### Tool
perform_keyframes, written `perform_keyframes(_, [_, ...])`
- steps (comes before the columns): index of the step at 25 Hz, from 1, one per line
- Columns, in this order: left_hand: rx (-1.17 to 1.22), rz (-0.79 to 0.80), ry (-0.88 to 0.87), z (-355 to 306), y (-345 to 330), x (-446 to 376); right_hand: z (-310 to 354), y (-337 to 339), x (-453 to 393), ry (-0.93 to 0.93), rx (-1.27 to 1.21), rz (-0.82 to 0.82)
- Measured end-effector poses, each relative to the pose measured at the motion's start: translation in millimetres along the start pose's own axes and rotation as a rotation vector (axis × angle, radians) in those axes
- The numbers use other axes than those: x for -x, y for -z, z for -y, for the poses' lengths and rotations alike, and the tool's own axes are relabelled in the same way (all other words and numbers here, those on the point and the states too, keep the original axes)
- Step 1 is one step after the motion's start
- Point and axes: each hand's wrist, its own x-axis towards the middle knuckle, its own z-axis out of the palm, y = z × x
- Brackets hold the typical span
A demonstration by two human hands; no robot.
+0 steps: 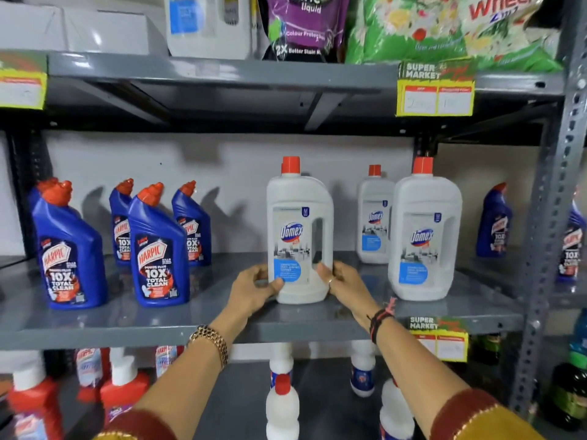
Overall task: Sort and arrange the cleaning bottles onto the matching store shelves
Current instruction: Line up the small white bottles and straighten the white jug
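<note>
- My left hand [254,289] and my right hand [341,282] clasp the lower sides of a white Domex bottle [298,239], one on each flank; both grips are closed on it, thumbs to the front over the label.
- The bottle stands upright on the grey middle shelf [178,325], near the front edge, label outward; I judge the two-handed hold serves to square it and steady a tall, presumably heavy container while it is set in line.
- A second red cap shows just behind its own, so another bottle probably stands directly behind it; I cannot see its body.
- To its right stand two more Domex bottles [424,236], one forward, one further back; the held bottle sits well apart from them, in the same white group.
- To the left, blue Harpic bottles [157,249] with angled red caps occupy their own section, in staggered front and back positions; a gap of bare shelf divides the brands, which appears to be the sorting rule.
- One stray Harpic bottle [494,222] stands at the far right beyond the Domex group; I judge it still misplaced.
- All caps seen are closed; contents are hidden by opaque walls.
- The upper shelf carries detergent pouches [303,27]; the lower shelf holds red and white bottles [282,404].
</note>
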Motion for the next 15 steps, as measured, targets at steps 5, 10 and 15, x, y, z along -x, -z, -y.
perform_keyframes(5, [0.0,0.002,0.02,-0.7,1.7,-0.1,0.1,1.8,1.1,-0.003,0.01,0.022])
perform_keyframes(10, [0.009,0.003,0.039,-1.2,2.2,0.1,4.1,1.5,5.1,-0.004,0.023,0.016])
perform_keyframes(15, [-0.013,-0.004,0.041,-0.9,1.4,0.1,1.0,1.9,3.3,0.006,0.032,0.006])
